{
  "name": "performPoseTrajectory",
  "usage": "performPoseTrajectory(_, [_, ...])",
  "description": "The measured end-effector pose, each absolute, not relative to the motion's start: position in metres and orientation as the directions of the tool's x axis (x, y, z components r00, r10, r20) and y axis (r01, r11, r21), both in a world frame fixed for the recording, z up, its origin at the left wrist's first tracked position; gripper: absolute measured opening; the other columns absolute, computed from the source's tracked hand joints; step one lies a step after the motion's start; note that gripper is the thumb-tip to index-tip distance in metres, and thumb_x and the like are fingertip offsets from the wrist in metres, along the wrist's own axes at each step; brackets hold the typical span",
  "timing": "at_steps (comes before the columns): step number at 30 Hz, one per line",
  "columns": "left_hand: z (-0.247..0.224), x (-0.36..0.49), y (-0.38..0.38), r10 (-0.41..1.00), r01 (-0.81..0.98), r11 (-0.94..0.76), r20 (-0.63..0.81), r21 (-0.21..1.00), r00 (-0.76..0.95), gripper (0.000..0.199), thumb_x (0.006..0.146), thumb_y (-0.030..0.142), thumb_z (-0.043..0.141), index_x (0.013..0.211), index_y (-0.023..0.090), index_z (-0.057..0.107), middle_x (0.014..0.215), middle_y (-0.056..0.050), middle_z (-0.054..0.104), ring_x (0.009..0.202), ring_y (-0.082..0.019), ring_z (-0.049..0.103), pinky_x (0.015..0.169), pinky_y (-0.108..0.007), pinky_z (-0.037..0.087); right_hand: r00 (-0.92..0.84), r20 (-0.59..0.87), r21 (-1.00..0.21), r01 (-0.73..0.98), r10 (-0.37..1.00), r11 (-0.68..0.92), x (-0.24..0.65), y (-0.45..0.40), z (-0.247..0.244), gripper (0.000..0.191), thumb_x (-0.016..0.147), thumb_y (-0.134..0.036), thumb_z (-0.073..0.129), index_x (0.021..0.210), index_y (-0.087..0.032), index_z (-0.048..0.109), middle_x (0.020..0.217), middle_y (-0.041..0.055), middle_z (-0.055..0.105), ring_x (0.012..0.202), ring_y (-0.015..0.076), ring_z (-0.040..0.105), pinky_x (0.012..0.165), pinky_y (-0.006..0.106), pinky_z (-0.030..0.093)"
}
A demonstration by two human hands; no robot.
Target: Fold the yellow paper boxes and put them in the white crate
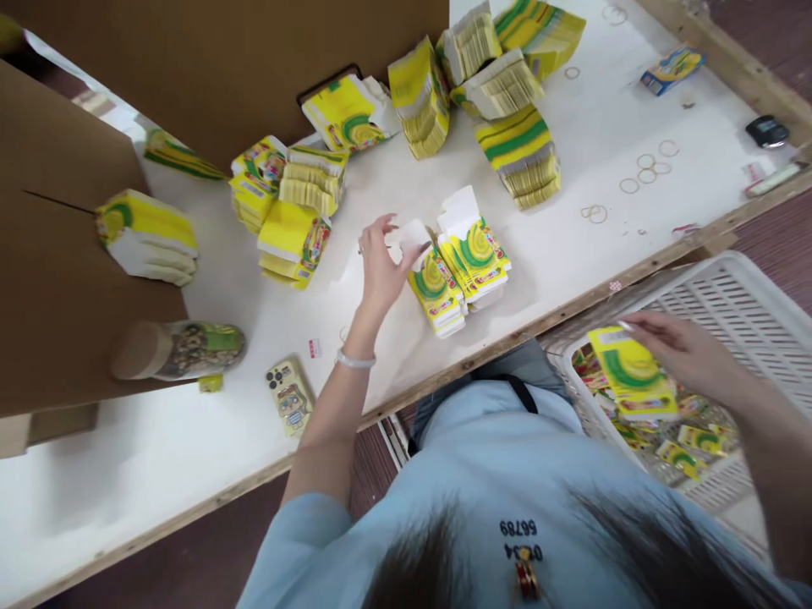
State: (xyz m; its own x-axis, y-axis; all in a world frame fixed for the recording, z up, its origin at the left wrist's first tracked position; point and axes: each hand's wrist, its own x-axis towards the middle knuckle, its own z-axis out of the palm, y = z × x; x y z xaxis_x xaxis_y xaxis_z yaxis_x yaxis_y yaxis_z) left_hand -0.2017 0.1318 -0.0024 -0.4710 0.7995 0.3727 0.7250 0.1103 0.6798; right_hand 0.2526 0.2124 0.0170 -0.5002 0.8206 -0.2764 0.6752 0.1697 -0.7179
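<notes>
My right hand (678, 351) grips a yellow and green crayon carton (634, 372), held over a white plastic basket (748, 292). In the basket lie several small packs (698, 440) with yellow and green print. My left hand (384, 266) is at the white flap of the left stack of flat cartons (437, 292), thumb over the flap and fingers spread apart from it. Touching that stack on its right is another stack of the same cartons (475, 254), its white flap pointing away from me.
Several bundles of cartons (419, 101) stand along the back, against brown cardboard (254, 51). A jar (196, 348) and a phone (290, 396) lie at the left. Rubber bands (647, 169), a blue box (672, 70) and a black object (766, 131) are on the right.
</notes>
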Motion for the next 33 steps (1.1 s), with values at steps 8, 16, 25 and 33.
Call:
performPoseTrajectory(8, [-0.018,-0.257,0.189,0.906,0.805,0.055,0.309,0.591,-0.289,0.033,0.094,0.041,0.07,0.071,0.019,0.06,0.08,-0.003,0.061,0.085,-0.02,0.057,0.09,-0.036,0.046,-0.464,0.026,-0.44,0.79,0.885,0.428,0.268,0.227,0.018,0.068,0.095,-0.074,0.046,0.137,-0.022,0.061,0.126,0.0195,0.071,0.117,0.0459,0.068,0.097,0.068,0.056])
performPoseTrajectory(16, [0.072,-0.215,0.134,0.691,0.803,-0.042,0.599,0.594,-0.406,0.055,0.104,0.062,0.043,0.07,0.021,0.057,0.052,0.006,0.035,0.047,-0.012,0.035,0.056,-0.029,0.031,-0.517,0.513,-0.659,0.275,0.685,0.701,0.073,0.194,0.055,0.051,0.101,-0.044,0.056,0.147,-0.024,0.047,0.143,0.0156,0.063,0.138,0.0333,0.058,0.119,0.058,0.044])
performPoseTrajectory(25, [0.114,-0.127,0.077,0.563,0.73,-0.064,0.629,0.681,-0.537,0.047,0.108,0.05,0.045,0.074,0.019,0.052,0.061,0.006,0.036,0.052,-0.008,0.038,0.055,-0.022,0.035,-0.419,0.734,-0.586,0.006,0.534,0.81,-0.006,0.154,0.053,0.036,0.104,-0.032,0.056,0.139,-0.024,0.05,0.111,0.0101,0.073,0.1,0.0233,0.074,0.089,0.038,0.063])
performPoseTrajectory(33, [0.045,-0.088,0.059,0.855,0.434,-0.318,0.452,0.843,-0.252,0.094,0.092,0.077,0.052,0.166,0.036,0.011,0.171,-0.012,0.025,0.16,-0.036,0.028,0.124,-0.053,0.039,-0.396,0.758,-0.554,0.029,0.518,0.832,0.024,0.159,0.053,0.032,0.108,-0.028,0.035,0.134,-0.022,0.054,0.107,0.0107,0.074,0.103,0.0237,0.075,0.091,0.042,0.063])
